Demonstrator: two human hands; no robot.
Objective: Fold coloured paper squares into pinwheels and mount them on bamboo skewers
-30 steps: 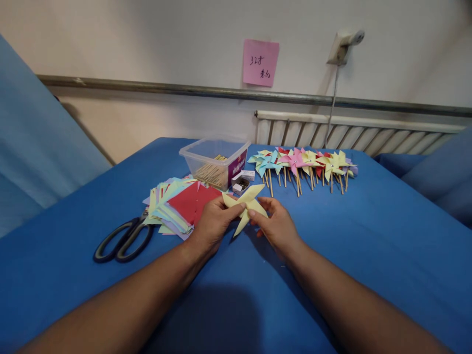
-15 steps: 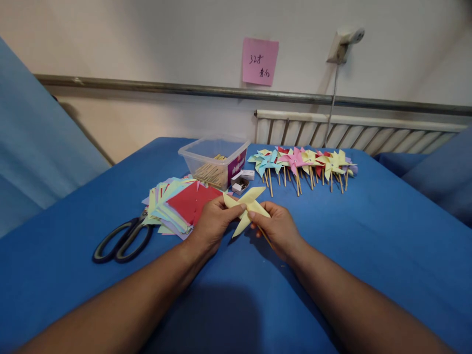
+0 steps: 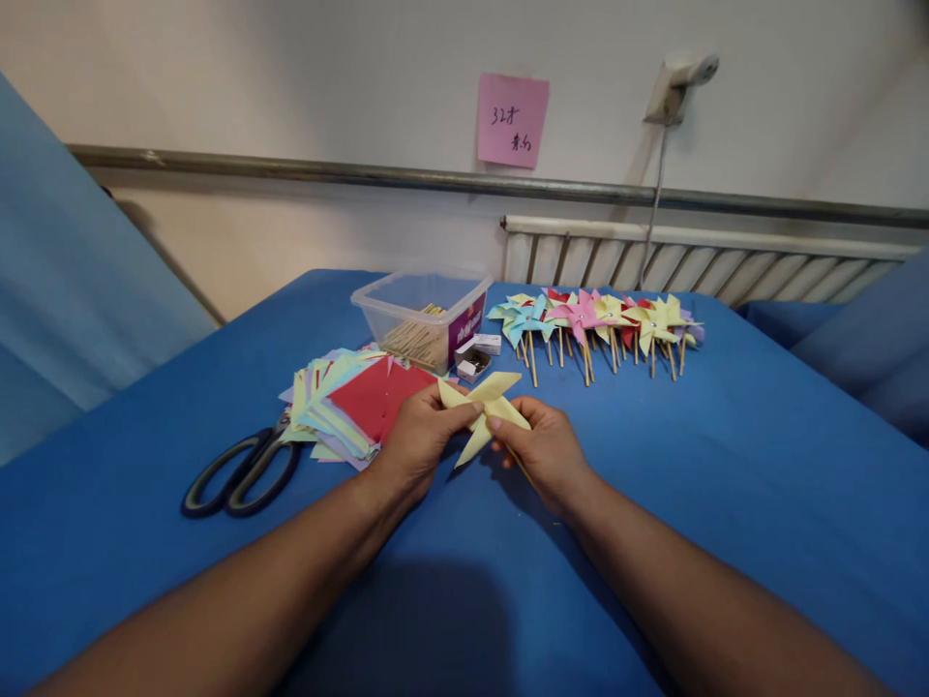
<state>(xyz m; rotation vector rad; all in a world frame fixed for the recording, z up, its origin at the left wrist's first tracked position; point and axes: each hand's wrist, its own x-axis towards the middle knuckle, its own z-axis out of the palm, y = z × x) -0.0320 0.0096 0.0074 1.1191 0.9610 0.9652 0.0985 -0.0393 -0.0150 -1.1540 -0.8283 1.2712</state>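
Observation:
A pale yellow paper pinwheel (image 3: 496, 385) is held between my two hands above the blue-covered table (image 3: 581, 600). My left hand (image 3: 425, 431) grips its left side, thumb close to the centre. My right hand (image 3: 544, 445) pinches the right side, thumb on the paper near the middle. A thin wooden stick (image 3: 521, 465) slants down from the pinwheel under my right hand. Both thumbs cover part of the centre. Just beyond stands a small open white box (image 3: 475, 363) with small metal pieces inside. A stack of coloured paper squares (image 3: 374, 397) lies beside my left hand.
Black-handled scissors (image 3: 247, 469) lie at the left, their blades under the papers. A clear plastic tub (image 3: 406, 300) of wooden sticks stands behind. Several finished pinwheels (image 3: 581, 315) lie at the back right. A radiator (image 3: 697, 257) and metal rail (image 3: 348, 174) line the wall.
Almost nothing differs. The pinwheel has tilted very slightly, its top blade a little lower, while both hands keep their hold.

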